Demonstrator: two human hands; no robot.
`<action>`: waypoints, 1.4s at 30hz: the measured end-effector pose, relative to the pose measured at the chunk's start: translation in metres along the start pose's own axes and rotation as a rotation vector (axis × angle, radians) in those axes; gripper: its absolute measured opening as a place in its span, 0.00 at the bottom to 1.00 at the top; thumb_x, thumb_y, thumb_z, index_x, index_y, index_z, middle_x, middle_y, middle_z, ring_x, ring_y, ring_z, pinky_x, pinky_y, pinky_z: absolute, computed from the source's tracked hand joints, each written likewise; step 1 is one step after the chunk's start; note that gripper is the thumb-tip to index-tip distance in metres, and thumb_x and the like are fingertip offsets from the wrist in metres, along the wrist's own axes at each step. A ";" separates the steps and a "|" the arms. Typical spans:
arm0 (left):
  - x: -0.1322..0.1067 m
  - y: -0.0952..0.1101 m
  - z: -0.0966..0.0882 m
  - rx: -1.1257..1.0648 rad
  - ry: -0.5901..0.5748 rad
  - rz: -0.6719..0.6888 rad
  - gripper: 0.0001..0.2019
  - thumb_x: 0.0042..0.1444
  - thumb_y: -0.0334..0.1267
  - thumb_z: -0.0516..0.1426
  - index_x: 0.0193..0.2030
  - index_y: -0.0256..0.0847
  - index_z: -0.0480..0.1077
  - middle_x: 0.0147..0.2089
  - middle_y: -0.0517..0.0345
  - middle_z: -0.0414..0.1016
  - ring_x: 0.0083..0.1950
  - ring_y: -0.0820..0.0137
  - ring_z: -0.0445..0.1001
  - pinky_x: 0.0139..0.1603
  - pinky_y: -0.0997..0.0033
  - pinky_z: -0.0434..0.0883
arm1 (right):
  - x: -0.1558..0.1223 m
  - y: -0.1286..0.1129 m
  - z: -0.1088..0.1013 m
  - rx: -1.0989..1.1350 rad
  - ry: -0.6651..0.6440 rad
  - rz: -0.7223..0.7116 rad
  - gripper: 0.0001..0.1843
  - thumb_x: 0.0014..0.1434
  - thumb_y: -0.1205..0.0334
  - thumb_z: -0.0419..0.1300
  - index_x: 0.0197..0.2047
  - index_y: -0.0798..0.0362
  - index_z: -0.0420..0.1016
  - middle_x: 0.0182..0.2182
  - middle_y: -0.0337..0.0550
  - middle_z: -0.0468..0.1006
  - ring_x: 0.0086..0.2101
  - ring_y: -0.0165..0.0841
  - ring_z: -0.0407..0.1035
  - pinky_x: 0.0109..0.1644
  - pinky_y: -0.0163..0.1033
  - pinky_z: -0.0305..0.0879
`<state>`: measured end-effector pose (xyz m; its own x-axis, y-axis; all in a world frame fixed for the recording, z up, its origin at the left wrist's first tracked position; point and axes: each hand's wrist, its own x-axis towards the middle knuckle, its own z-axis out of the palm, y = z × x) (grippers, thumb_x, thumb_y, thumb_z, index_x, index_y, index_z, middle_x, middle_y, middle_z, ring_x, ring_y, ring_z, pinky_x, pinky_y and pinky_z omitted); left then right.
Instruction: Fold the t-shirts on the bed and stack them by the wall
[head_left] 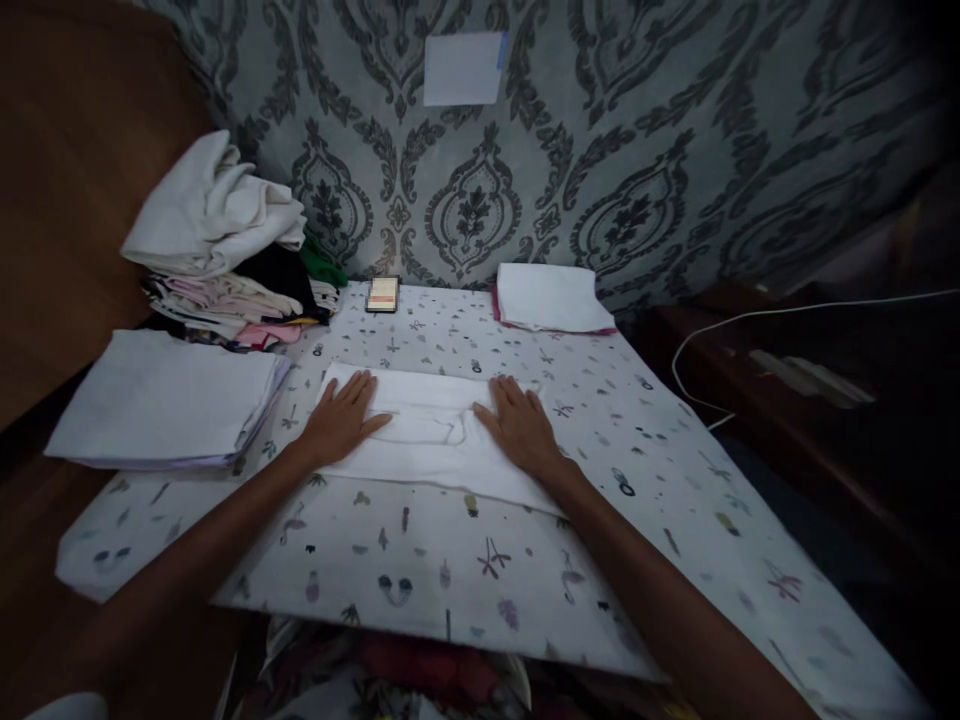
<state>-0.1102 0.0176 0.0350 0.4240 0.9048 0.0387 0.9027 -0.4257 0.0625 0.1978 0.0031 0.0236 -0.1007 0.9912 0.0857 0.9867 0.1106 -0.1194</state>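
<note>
A folded white cloth point(431, 435) lies flat in the middle of a table covered with a patterned sheet point(480, 560). My left hand point(343, 415) rests palm down on the cloth's left end, fingers stretched out and together. My right hand point(519, 422) lies flat on its right end, fingers also extended. Neither hand grips anything; both press on the cloth.
A stack of folded white cloths point(161, 400) sits at the left. Behind it is a heap of unfolded clothes point(225, 250). A phone point(383, 294) and another folded white pile point(551, 298) lie by the patterned wall. A white cable point(750, 318) runs at the right.
</note>
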 end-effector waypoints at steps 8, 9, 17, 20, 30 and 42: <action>-0.004 -0.049 0.002 -0.189 0.095 -0.144 0.34 0.66 0.54 0.41 0.71 0.31 0.51 0.75 0.37 0.48 0.76 0.56 0.46 0.72 0.51 0.52 | -0.009 -0.008 -0.008 0.089 0.158 -0.018 0.33 0.70 0.48 0.37 0.66 0.61 0.62 0.67 0.59 0.60 0.68 0.49 0.49 0.69 0.59 0.47; 0.001 -0.053 -0.002 -0.235 0.127 -0.186 0.33 0.66 0.52 0.41 0.70 0.29 0.52 0.74 0.36 0.51 0.75 0.57 0.50 0.71 0.55 0.54 | -0.014 -0.026 -0.014 0.109 0.178 -0.060 0.31 0.70 0.49 0.39 0.64 0.60 0.64 0.66 0.60 0.61 0.67 0.50 0.51 0.68 0.59 0.49; 0.059 -0.076 -0.036 -0.298 0.001 -0.539 0.18 0.53 0.39 0.56 0.49 0.35 0.72 0.47 0.47 0.79 0.50 0.59 0.75 0.49 0.67 0.68 | -0.043 -0.201 -0.026 0.201 -0.042 -0.616 0.16 0.65 0.53 0.56 0.49 0.57 0.69 0.48 0.53 0.73 0.49 0.45 0.66 0.47 0.49 0.71; 0.066 -0.078 -0.035 -0.307 -0.038 -0.559 0.14 0.44 0.40 0.61 0.39 0.37 0.73 0.38 0.52 0.78 0.42 0.61 0.75 0.40 0.70 0.67 | -0.036 -0.222 -0.020 0.163 -0.030 -0.568 0.14 0.67 0.59 0.54 0.52 0.58 0.67 0.47 0.54 0.74 0.47 0.45 0.68 0.46 0.49 0.71; 0.071 -0.057 -0.059 -0.411 0.060 -0.466 0.04 0.42 0.33 0.56 0.28 0.40 0.65 0.25 0.65 0.64 0.31 0.70 0.66 0.28 0.74 0.58 | -0.022 -0.196 -0.028 0.687 -0.043 -0.211 0.04 0.59 0.66 0.55 0.38 0.52 0.69 0.29 0.38 0.76 0.32 0.34 0.71 0.36 0.37 0.65; 0.110 0.060 -0.046 -1.045 -0.100 -0.317 0.12 0.57 0.38 0.60 0.43 0.41 0.62 0.27 0.65 0.67 0.22 0.75 0.71 0.24 0.76 0.70 | -0.076 -0.110 -0.035 1.870 -0.218 0.455 0.13 0.47 0.70 0.59 0.39 0.54 0.69 0.32 0.39 0.79 0.32 0.32 0.78 0.36 0.35 0.73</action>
<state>-0.0122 0.0911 0.0891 0.2300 0.9511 -0.2062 0.4841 0.0720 0.8720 0.1014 -0.0869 0.0653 -0.0735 0.9376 -0.3397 -0.4100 -0.3390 -0.8467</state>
